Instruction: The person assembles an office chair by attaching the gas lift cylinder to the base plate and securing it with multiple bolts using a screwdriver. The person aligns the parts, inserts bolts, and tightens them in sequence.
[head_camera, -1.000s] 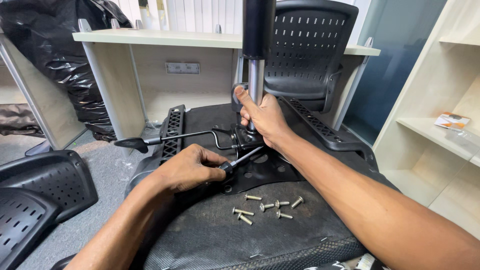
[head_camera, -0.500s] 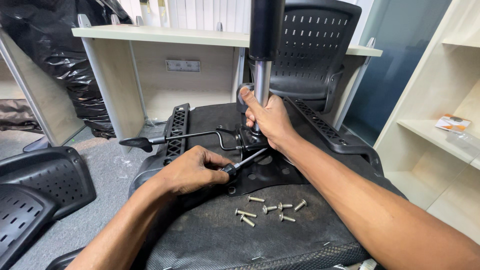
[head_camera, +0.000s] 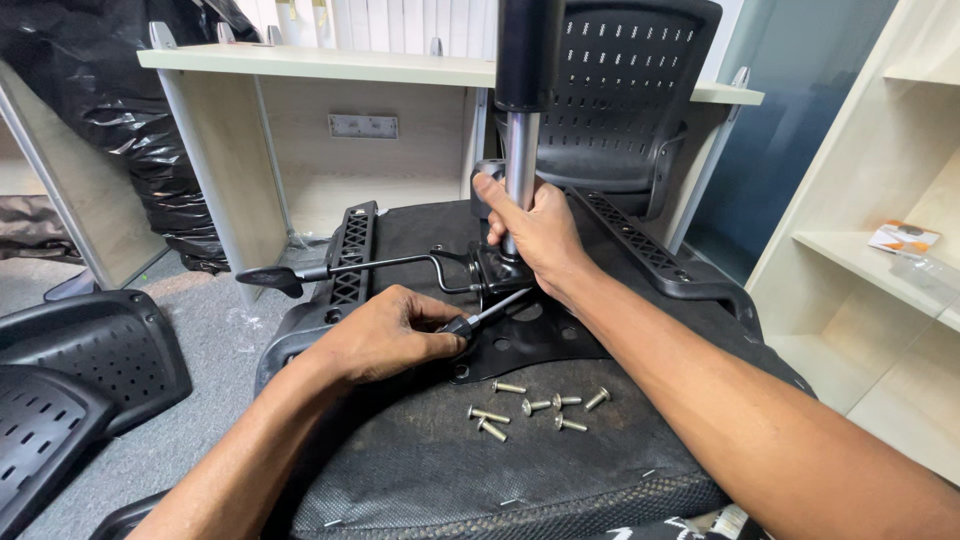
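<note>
An upturned office chair seat (head_camera: 420, 470) lies in front of me with a black metal mechanism plate (head_camera: 545, 340) on its underside. My right hand (head_camera: 535, 235) grips the chrome gas cylinder (head_camera: 520, 165) where it enters the mechanism. My left hand (head_camera: 385, 335) holds a thin tool (head_camera: 490, 312) whose shaft points into the plate near the cylinder base. Several loose silver bolts (head_camera: 535, 405) lie on the fabric just in front of the plate. A black adjustment lever (head_camera: 350, 268) sticks out to the left.
Black perforated chair parts (head_camera: 80, 370) lie on the grey floor at left. A black mesh chair back (head_camera: 625, 100) stands behind the seat against a light wooden desk (head_camera: 300, 65). Black plastic bags (head_camera: 100, 110) are at far left, wooden shelves (head_camera: 880, 260) at right.
The view has shifted slightly. Both hands stay in place, the right still on the cylinder and the left still on the tool at the plate.
</note>
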